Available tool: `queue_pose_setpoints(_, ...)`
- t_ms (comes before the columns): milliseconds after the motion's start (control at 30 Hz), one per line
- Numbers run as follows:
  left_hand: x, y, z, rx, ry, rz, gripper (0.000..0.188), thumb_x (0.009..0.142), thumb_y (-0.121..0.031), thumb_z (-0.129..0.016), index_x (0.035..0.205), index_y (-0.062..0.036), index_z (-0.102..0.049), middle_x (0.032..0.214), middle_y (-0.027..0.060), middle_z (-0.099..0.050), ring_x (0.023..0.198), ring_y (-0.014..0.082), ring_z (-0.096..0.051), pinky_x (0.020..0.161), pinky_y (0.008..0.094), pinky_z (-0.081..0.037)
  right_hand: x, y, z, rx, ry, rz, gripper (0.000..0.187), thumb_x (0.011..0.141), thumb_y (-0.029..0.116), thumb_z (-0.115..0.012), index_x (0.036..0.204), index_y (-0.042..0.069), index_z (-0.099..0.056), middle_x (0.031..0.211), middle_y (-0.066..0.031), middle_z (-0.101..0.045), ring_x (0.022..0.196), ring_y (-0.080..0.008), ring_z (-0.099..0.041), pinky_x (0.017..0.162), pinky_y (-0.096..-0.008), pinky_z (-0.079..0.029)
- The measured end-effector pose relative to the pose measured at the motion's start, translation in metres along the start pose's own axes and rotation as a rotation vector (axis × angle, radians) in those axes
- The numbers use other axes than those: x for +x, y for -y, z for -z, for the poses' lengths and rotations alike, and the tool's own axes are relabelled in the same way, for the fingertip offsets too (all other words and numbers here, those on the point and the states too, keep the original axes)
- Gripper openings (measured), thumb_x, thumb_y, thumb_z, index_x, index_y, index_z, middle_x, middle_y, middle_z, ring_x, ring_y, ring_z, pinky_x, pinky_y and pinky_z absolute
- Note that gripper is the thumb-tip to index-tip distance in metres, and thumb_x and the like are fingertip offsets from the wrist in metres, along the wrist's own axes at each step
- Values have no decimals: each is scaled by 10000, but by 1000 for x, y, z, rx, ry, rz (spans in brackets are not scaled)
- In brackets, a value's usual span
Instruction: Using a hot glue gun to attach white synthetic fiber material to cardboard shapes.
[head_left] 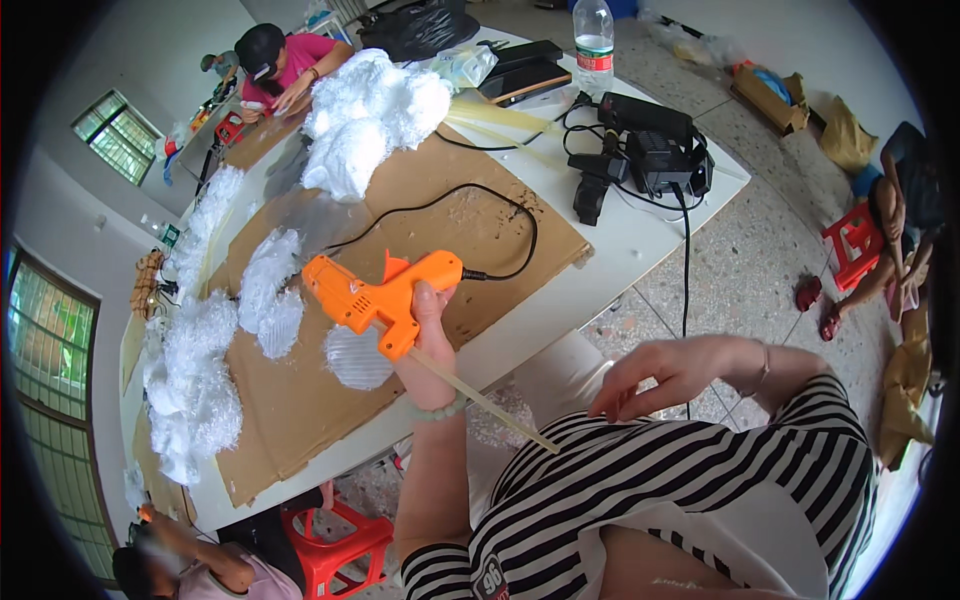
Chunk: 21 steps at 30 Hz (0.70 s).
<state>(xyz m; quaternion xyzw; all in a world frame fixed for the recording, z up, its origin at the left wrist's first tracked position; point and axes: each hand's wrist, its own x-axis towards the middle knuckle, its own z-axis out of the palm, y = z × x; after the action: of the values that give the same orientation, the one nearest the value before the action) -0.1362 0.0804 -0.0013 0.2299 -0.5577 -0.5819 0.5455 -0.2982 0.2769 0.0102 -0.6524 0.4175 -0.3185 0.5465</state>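
My left hand [428, 335] is wrapped round an orange glue gun [380, 295], held above a sheet of brown cardboard [465, 235] on the table. A long translucent glue stick [490, 407] juts from the gun, slanting down toward my striped shirt. The gun's black cord [530, 225] loops across the cardboard. My right hand [655, 378] hangs in front of my body with its fingers loosely bent and apart, holding nothing. Just beyond the gun lie a ribbed, clear-white piece [358, 358] and a clump of fluffy white fibre [270, 285].
More white fluff [365, 120] is heaped at the far edge and along the left [195, 390]. Black adapters with cables [655, 150] and a water bottle [593, 50] occupy the right. A person in pink [300, 60] works opposite; others sit near red stools [340, 545].
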Motion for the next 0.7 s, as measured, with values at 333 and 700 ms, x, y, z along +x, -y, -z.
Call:
queue_pose_setpoints(333, 1, 5, 10, 104, 86, 17, 450, 910, -117, -548, 1276, 52, -348, 1056, 128, -581, 862, 174, -594, 753, 298, -506, -141, -317, -119, -196, -289, -1032, 226, 841, 234, -586, 992, 72, -635, 820, -71, -620, 680, -166, -572, 580, -342, -478)
queue_pose_setpoints(700, 2, 9, 8, 120, 178, -96, 336, 904, -114, -530, 1187, 54, -466, 939, 99, -608, 777, 136, -597, 699, 280, -502, -94, -223, -85, 278, -380, -831, 319, 869, 252, -602, 1094, 26, -612, 951, -16, -646, 871, -84, -562, 789, -256, -462)
